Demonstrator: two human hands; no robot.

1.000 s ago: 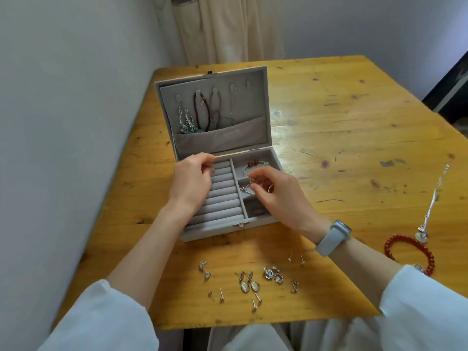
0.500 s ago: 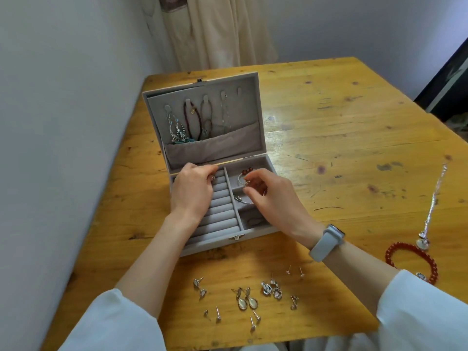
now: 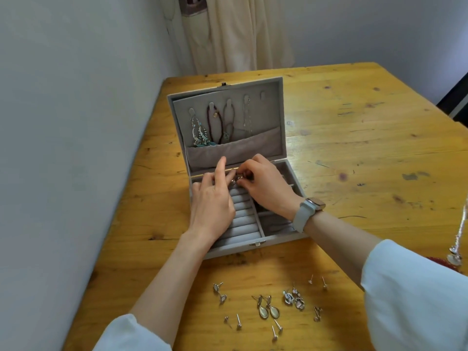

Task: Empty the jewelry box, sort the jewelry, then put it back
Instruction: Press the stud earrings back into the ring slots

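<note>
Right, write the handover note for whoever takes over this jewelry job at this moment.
Left hand: over the ring rolls, index finger raised, other fingers at a small piece of jewelry by the hinge.
Right hand: fingers curled, pinching the same piece; what it is cannot be told.
Jewelry box: open on the table; necklaces hang inside the lid.
Done: earrings and studs lie in groups in front of the box; a silver chain lies at the right edge.
Left: empty the lid and compartments, finish sorting, put everything back.

Matt velvety jewelry box (image 3: 274, 225) on glossy knotted-wood table (image 3: 367, 148).
</note>
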